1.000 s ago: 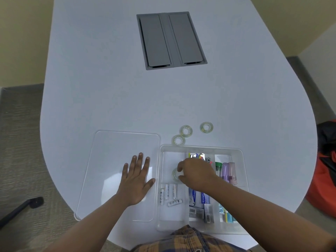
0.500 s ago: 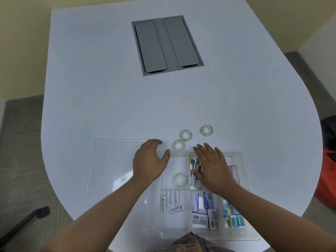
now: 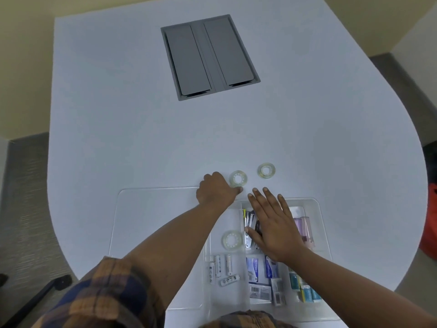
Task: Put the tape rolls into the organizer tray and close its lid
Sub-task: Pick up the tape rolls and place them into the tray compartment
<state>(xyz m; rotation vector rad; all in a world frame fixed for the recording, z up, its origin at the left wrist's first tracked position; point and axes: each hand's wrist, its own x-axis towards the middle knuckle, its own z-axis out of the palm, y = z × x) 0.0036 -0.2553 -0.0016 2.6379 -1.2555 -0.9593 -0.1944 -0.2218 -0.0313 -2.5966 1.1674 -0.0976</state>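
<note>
The left hand (image 3: 216,191) is curled on the desk (image 3: 118,126) beside a tape roll (image 3: 238,178), its contents hidden, while the right hand (image 3: 272,226) is spread flat over the organizer tray (image 3: 322,223).

On the white rounded desk (image 3: 142,129), the clear plastic organizer tray (image 3: 319,223) sits at the near edge, right of centre. Its flat clear lid (image 3: 146,223) lies on the desk just to its left, touching it. One clear tape roll (image 3: 232,240) lies inside the tray's left compartment, at the far end; the white cylindrical batteries (image 3: 222,271) lie nearer in that same compartment. Small printed boxes (image 3: 260,280) fill the near middle and right compartments. Two more clear tape rolls lie on the desk just beyond the tray: one (image 3: 238,178) nearer the lid's far right corner, another (image 3: 266,170) to its right. A grey rectangular hatch panel (image 3: 209,56) is set into the desk's far middle.
</note>
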